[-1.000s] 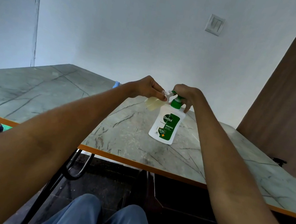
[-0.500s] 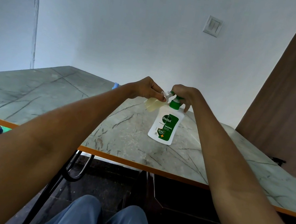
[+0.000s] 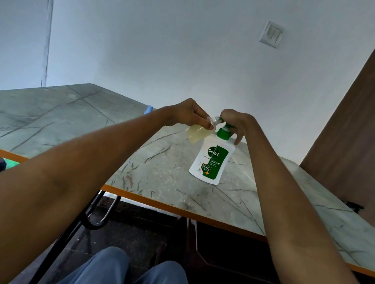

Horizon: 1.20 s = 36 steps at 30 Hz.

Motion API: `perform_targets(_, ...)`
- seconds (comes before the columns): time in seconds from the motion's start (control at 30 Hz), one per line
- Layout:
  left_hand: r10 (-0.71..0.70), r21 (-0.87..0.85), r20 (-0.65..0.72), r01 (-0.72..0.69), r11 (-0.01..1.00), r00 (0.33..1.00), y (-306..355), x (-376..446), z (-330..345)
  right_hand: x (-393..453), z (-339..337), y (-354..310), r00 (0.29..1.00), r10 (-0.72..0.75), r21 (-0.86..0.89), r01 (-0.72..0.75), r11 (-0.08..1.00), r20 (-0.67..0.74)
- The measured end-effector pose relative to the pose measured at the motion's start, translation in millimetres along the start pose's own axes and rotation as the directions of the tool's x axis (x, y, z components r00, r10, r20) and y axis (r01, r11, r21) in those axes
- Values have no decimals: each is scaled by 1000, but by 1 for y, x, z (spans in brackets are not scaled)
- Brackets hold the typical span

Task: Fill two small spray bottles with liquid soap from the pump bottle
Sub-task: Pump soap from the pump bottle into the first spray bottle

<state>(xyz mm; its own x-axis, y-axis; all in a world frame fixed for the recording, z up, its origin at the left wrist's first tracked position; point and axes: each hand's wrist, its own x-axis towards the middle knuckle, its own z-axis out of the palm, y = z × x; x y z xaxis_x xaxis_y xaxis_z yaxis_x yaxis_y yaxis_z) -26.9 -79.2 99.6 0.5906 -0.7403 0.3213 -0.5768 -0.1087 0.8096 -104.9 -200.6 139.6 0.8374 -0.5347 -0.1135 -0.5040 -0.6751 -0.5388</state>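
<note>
Your left hand (image 3: 187, 115) gripping small spray bottle (image 3: 196, 134) tilted, neck at pump spout, your right hand (image 3: 236, 125) curled over green pump head, pump bottle (image 3: 211, 161) upright near counter (image 3: 68, 121) front edge, middle

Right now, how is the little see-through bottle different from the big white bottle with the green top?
The small clear bottle is held tilted in the air by the left hand; the white pump bottle stands on the marble-patterned table. One shows yellowish liquid; the other is opaque and labelled. Each has a hand on it.
</note>
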Motion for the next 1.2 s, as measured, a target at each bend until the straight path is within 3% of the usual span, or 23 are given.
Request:
perform_targets(0.4, -1, 29, -8, 2, 1000, 1000, -2, -2, 0, -4, 5, 2, 1000, -11, 97, 13, 995, -16)
perform_targets(1.2, 12, 12, -18, -11, 1000, 1000, -1, -3, 0, -10, 1, -4, 1000, -17, 40, 17, 999, -11)
